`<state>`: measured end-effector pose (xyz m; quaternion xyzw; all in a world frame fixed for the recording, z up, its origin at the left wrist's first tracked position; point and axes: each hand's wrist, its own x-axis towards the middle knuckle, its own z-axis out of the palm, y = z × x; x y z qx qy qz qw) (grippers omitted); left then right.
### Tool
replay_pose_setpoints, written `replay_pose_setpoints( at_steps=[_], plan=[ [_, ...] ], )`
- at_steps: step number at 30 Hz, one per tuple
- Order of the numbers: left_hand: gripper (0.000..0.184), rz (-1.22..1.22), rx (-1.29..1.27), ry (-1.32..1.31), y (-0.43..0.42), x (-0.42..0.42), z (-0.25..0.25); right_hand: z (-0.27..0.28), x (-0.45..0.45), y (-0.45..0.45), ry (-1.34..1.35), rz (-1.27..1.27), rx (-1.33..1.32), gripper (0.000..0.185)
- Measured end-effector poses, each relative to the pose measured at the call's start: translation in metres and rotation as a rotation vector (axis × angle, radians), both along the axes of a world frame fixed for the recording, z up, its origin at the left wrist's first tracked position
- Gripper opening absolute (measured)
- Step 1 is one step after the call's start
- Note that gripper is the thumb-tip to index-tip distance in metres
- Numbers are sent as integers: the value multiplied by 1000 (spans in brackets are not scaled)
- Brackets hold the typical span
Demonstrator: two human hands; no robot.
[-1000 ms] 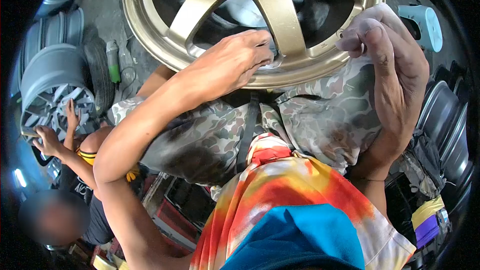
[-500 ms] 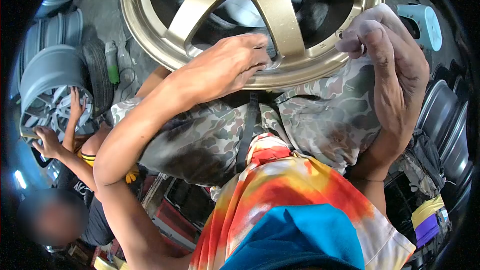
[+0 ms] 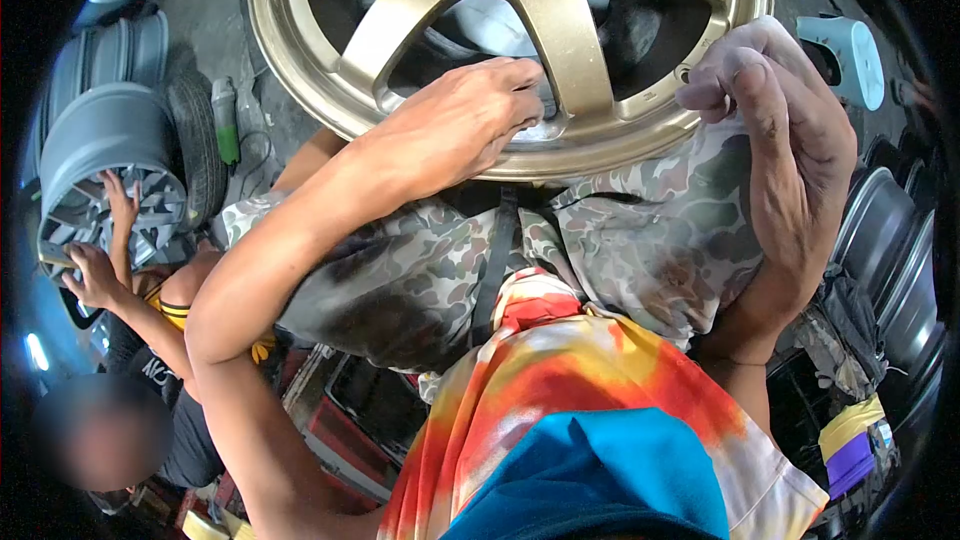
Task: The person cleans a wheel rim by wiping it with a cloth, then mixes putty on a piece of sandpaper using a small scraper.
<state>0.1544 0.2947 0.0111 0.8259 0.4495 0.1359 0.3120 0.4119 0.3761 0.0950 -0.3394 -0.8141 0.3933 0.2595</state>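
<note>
Over the lap, head view: gold wheel (image 3: 570, 30) lies face up, near rim (image 3: 610, 157) over camo trousers (image 3: 400, 270).
Left hand: (image 3: 480, 110) fingers curled in by the foot of a spoke (image 3: 585, 80); can't tell if they grip anything.
Right hand: (image 3: 780, 85) whitish, thumb and fingers bunched by the rim's right side; any hold hidden, can't tell.
Change: left hand nudged slightly away from the body, right hand about the same; reads as small strokes, work localised at that spoke foot.
Co-worker: upper hand (image 3: 122, 200) shifted at grey wheel (image 3: 110, 125); no effect here.
</note>
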Motion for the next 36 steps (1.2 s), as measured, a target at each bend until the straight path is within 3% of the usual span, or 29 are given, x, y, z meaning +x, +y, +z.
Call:
replay_pose_setpoints(
  at_steps=[4, 8, 14, 15, 20, 22, 23, 24, 26, 28, 29, 30, 32, 33, 34, 36],
  plan=[
    [18, -6, -56, -103, -3, 2, 0, 5, -6, -3, 23, -9, -36, 35],
    [15, 31, -20, 34, 4, -11, 2, 8, -5, -1, -54, 3, -25, 36],
    [14, 382, 151, 7, 12, -51, 55, 8, -4, -2, -50, -60, 37, 40],
    [13, 447, 162, 8, 10, -53, 60, 8, -9, -9, -27, -170, -106, 42],
    [13, 481, 197, 225, 9, -60, 79, 8, -6, 1, -194, -126, -78, 41],
    [11, 533, 133, 42, 11, -62, 84, 10, -4, 9, -203, 58, 10, 38],
    [12, 678, 30, -66, 7, -56, 85, 12, -6, 7, -192, 57, 13, 38],
    [12, 676, 39, -51, 4, -52, 86, 14, -9, 3, -226, 9, -43, 35],
    [13, 739, -64, -489, 4, -45, 90, 17, -17, -5, -230, -57, -82, 34],
    [15, 590, -94, -976, 9, -3, 110, 14, -22, -10, -10, -47, -9, 40],
    [14, 450, 37, -1031, 15, 8, 97, 6, -11, -7, 115, 89, 26, 50],
    [15, 303, 164, -1085, 23, 16, 83, -1, -16, -8, 404, 146, -44, 48],
    [18, 167, 382, -924, 34, 47, 92, 4, -16, -47, 660, -132, -304, 44],
    [17, 240, 330, -768, 22, 55, 111, -8, 5, -31, 569, 17, -84, 38],
    [16, 304, 276, -622, 6, 57, 128, -6, 11, -35, 567, 4, 26, 28],
    [17, 396, 349, -284, -2, 58, 129, -7, 50, -42, 584, -190, 0, 20]
  ],
)
